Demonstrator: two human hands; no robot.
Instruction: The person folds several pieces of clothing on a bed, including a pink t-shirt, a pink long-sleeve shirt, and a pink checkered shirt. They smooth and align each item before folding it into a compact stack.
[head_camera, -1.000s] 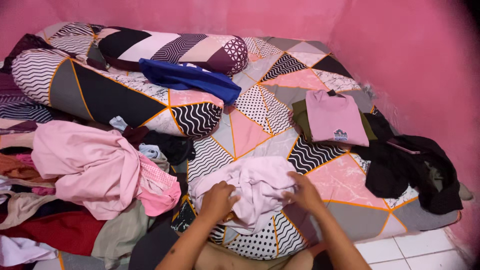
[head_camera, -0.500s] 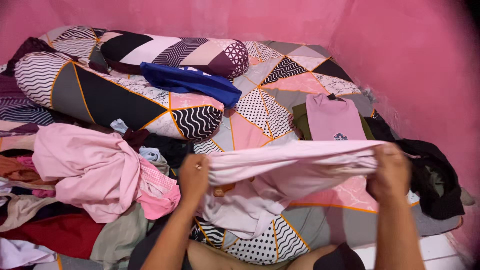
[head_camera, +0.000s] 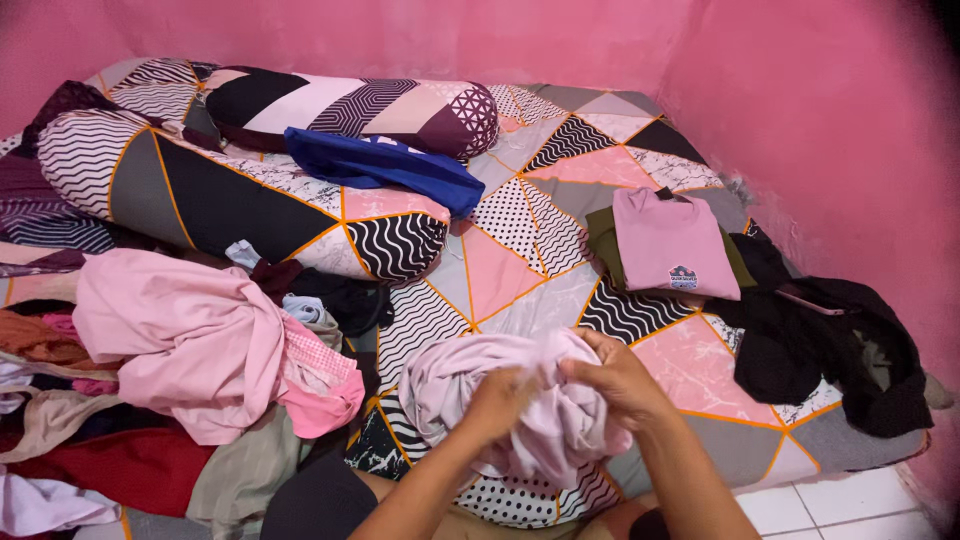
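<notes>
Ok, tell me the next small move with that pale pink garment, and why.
Probably pull the hands apart to spread the pale pink garment flat on the patterned bed sheet: left hand and right hand both grip it, bunched, while a folded pink shirt lies beyond.

Soft matt cloth garment (head_camera: 520, 400), patterned cotton bedsheet (head_camera: 520, 260)

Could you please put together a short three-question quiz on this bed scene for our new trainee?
1. True or false: both hands grip the pale pink garment.
2. What lies draped over the bolster pillow? A) a blue garment B) a red towel C) a white sock
3. Which side of the bed holds the folded pink shirt?

Key: 1. True, left hand and right hand bunch it. 2. A, the blue garment. 3. The person's right, by the black clothes.
</notes>
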